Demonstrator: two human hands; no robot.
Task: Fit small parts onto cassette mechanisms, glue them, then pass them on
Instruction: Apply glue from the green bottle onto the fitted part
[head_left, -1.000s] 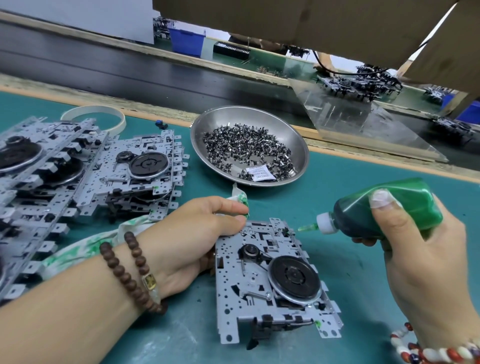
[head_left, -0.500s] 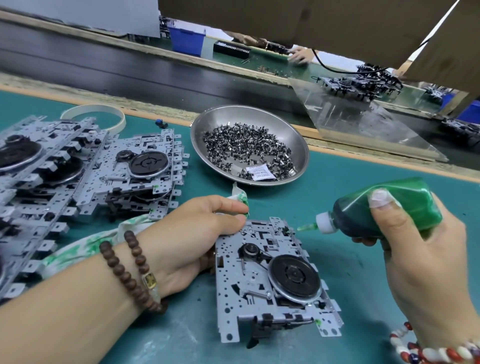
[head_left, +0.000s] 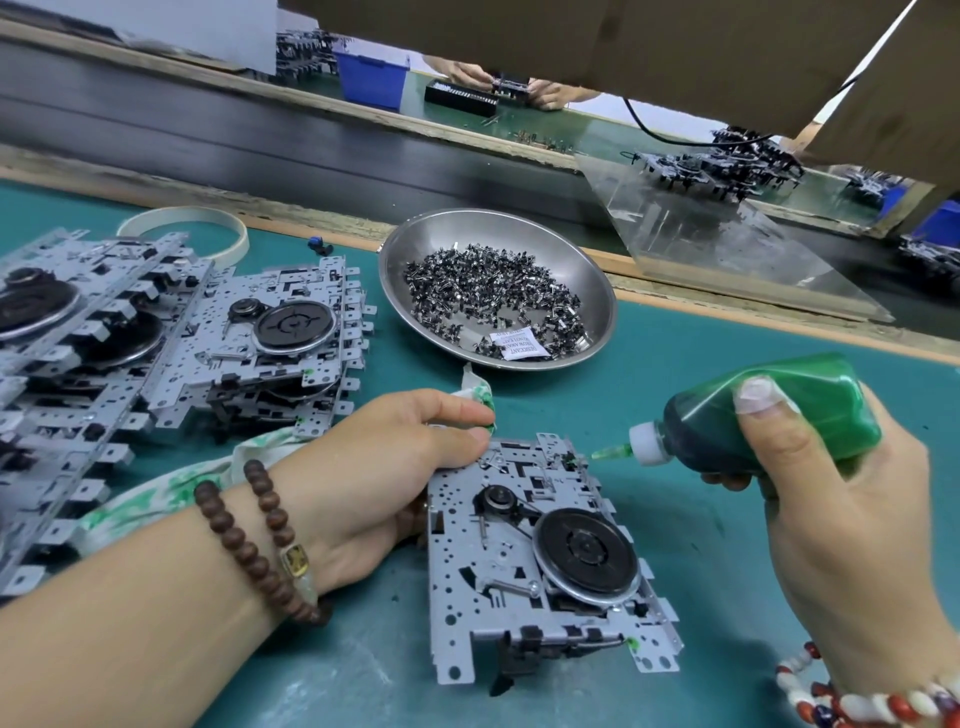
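Teal worktop, stained and scuffed, edged at 12 o'clock by a wooden strip and a dark conveyor belt; beyond that, a second green bench with another person's hands at work, under brown cardboard overhead. Clear plastic sheet slanting at 1 o'clock. At 12 o'clock of the centre, steel bowl heaped with small dark parts and a white packet. At 9 to 10 o'clock, stacked mechanisms, with a pale ring behind. Green-stained cloth trailing under the left wrist. Centre, near 6 o'clock: cassette mechanism flat on the worktop, left hand gripping its upper left corner, beaded bracelet at the wrist. Right hand wrapped round the green glue bottle, nozzle pointing at the mechanism's upper right corner, just beside a green dab. Versus half a second ago: hands, bottle and mechanism unmoved; other person's hands further left.
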